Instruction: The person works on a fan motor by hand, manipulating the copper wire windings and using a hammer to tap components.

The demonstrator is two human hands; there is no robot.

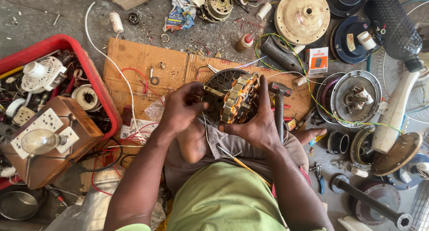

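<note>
At left of frame we see a red crate (96, 74) of parts. At centre, our right hand (254, 123) clasps a wound fan-motor stator (239, 99), while our left hand (181, 108) pinches its left edge.

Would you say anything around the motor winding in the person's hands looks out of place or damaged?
Both hands hold the motor winding. A standing fan lies toppled on the floor at right, among opened motor housings.
</note>
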